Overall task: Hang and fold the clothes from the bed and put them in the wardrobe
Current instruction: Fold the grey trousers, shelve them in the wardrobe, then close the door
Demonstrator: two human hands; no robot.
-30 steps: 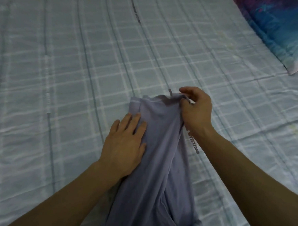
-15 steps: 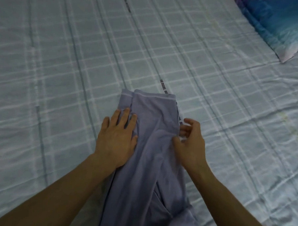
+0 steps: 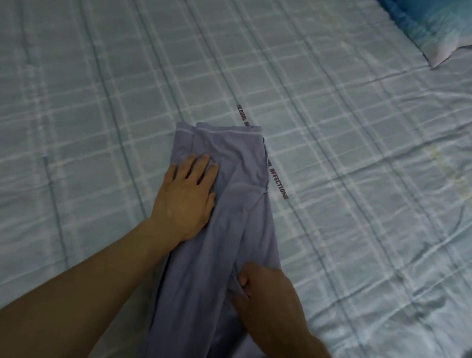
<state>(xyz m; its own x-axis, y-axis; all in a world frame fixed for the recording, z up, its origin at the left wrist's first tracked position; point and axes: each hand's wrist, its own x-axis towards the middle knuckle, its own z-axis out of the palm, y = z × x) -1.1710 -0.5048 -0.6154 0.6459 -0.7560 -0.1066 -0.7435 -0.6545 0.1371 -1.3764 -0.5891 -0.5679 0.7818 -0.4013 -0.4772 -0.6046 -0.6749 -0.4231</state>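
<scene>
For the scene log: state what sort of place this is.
Probably a bedroom: a pale blue checked bedsheet fills the view, a blue patterned pillow lies at its corner, and a lavender-grey soft garment is spread on it.

Bedsheet lies open left and right of garment – pillow far corner

Lilac garment on checked bedsheet, left hand flat atop, right hand pinching a fold.

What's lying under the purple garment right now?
The purple garment lies on the checked bedsheet, covering part of the sheet's printed lettering. The left hand presses it flat; the right hand pinches a fold. Anything else beneath is hidden.
</scene>
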